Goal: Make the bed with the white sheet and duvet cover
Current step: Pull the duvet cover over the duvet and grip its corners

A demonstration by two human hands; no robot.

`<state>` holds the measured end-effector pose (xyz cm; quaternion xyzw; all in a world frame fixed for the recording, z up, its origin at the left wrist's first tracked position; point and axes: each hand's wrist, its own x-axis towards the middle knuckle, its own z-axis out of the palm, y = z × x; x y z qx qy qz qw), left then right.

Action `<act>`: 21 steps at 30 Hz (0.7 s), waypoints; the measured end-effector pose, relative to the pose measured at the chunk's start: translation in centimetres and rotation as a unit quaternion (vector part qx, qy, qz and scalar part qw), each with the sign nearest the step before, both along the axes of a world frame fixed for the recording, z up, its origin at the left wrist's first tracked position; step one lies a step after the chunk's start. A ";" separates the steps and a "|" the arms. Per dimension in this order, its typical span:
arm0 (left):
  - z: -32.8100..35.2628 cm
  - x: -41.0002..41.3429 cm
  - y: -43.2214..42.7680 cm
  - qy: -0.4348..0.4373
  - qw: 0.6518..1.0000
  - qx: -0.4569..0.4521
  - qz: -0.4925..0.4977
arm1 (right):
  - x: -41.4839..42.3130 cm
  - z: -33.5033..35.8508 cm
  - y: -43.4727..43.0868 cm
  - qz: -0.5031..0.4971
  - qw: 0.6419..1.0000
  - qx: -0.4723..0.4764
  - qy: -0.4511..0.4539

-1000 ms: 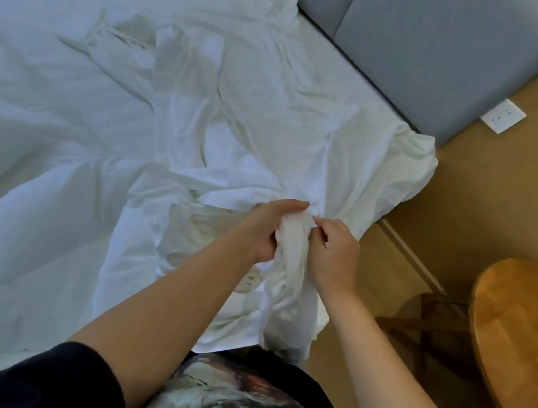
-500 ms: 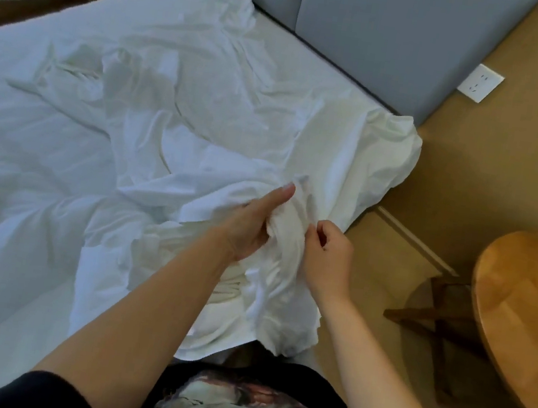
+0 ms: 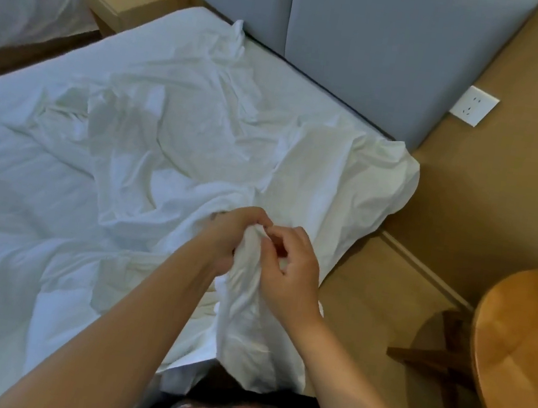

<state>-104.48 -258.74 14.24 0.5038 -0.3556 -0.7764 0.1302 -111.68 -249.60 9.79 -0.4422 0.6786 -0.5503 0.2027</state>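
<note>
Together on sheet [image 3: 246, 290] — left hand [image 3: 227, 236], right hand [image 3: 290, 270]

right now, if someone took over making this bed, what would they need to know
Left hand: grips a bunched fold of the white bedding at the near edge of the bed.
Right hand: pinches the same bunch beside it.
Bedding: crumpled across the bed up to the grey headboard; sheet and duvet cover cannot be told apart.
Done: nothing looks smoothed or tucked.
Left: probably find an edge or corner, spread it flat, tuck it.
</note>
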 end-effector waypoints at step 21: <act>1.3 -3.3 -0.5 -0.001 0.998 0.030 -0.063 | -8.8 2.0 1.7 0.041 0.960 0.257 0.099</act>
